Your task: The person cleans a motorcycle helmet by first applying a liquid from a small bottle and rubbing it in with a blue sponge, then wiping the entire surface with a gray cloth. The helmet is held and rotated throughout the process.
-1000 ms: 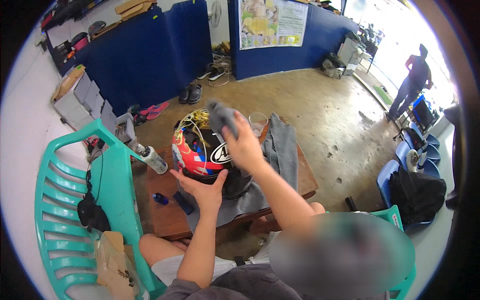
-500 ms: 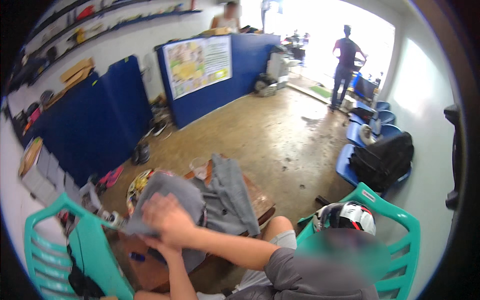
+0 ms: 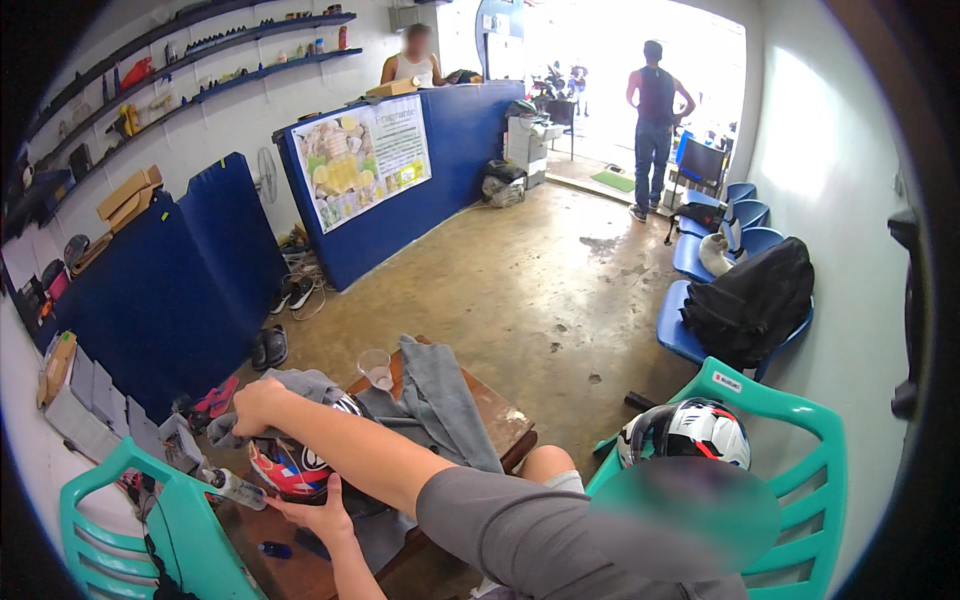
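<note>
A red, blue and white motorcycle helmet (image 3: 290, 475) rests on a low brown table (image 3: 490, 400), partly under a grey cloth (image 3: 305, 384). My right hand (image 3: 258, 407) is closed on the cloth at the helmet's far left, with the arm stretched across the helmet. My left hand (image 3: 322, 515) cups the helmet's near side, thumb up against it and fingers along its lower edge. A labelled bottle (image 3: 240, 490) lies tilted close to these fingertips. Behind the helmet, a grey garment (image 3: 440, 400) is spread on the table beside a clear plastic cup (image 3: 376, 369).
Green plastic chairs (image 3: 150, 500) (image 3: 825, 430) stand on both sides; the right one carries a white, black and red helmet (image 3: 690, 432). A small dark blue object (image 3: 275, 549) lies on the table's near part. Blue chairs with a black bag (image 3: 750, 305) line the wall. One person (image 3: 652, 120) stands at the doorway, another (image 3: 412, 68) behind the counter.
My right hand has moved left and away with the cloth, baring the helmet's red and blue side. My left hand has shifted lower. The whole view has tilted up slightly.
</note>
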A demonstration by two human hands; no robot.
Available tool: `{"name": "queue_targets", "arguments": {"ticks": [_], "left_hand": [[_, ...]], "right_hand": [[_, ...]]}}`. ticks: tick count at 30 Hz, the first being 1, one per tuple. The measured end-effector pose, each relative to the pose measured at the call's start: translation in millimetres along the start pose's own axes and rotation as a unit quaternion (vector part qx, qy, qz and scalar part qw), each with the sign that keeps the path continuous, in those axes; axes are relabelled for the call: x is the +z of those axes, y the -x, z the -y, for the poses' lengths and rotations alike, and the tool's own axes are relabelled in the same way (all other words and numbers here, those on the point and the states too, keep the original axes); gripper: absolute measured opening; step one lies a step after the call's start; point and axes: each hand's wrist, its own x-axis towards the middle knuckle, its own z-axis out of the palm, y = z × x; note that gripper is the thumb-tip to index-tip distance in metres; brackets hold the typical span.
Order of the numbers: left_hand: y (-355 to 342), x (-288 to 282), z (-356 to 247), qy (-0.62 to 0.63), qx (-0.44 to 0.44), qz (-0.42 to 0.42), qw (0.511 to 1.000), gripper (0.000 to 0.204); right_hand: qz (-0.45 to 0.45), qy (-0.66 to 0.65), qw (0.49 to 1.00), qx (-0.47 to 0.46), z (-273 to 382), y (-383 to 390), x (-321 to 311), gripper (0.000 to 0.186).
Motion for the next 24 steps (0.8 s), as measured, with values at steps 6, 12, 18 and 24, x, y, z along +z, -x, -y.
{"name": "queue_targets", "arguments": {"ticks": [6,12,18,24], "left_hand": [[-1.9,-4.6,17.0,-0.014,0.024,0.000,1.000,0.155],[-3.6,0.1,19.2,0.538,-0.180,0.152,0.809,0.090],[-0.6,-1.9,1.8,-0.049,-0.022,0.013,0.998,0.130],[0.2,-3.9,-8.5,-0.032,-0.042,0.026,0.998,0.145]], "right_hand": [[-0.115,0.095,0.981,-0.122,1.7,61.2,38.5,0.062],[-0.286,0.024,0.950,-0.120,3.6,178.5,100.1,0.065],[-0.288,-0.079,0.951,0.078,-31.2,150.9,69.4,0.069],[-0.164,-0.471,0.842,0.208,-127.8,71.6,31.1,0.050]]}}
